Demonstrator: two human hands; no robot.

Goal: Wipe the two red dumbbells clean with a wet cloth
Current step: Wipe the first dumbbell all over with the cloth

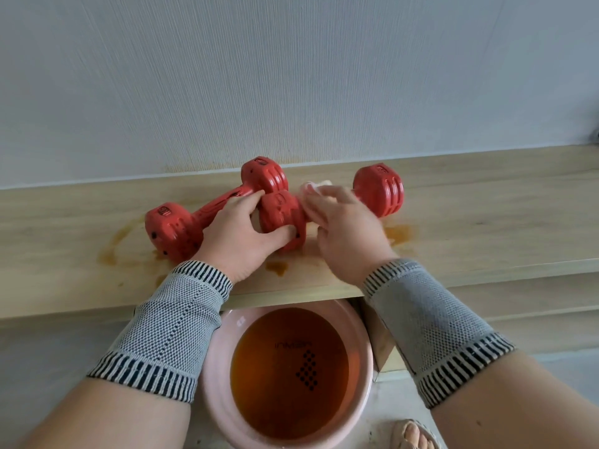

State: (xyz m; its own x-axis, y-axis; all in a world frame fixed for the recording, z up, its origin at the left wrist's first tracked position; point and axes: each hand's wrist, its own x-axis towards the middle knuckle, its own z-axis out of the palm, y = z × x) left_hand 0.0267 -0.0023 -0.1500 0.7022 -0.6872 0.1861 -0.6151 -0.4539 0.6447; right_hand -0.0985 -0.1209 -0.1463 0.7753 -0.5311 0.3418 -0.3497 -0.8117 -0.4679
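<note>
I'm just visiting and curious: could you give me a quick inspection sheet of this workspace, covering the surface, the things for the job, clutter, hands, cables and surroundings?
Surface: pale wooden shelf against the wall, marked with brownish wet stains.
Job's things: left dumbbell lies at an angle; right dumbbell lies beside it, their heads close together. A pale cloth covers the right dumbbell's handle.
Clutter: nothing seen.
Hands: left hand grips the right dumbbell's near head, steadying it; right hand holds the cloth around the handle. Both wrists wear grey knitted bands.
Cables: nothing seen.
Surroundings: pink basin of brown water below the shelf; plain pale wall; a sandalled foot at the bottom edge.
</note>
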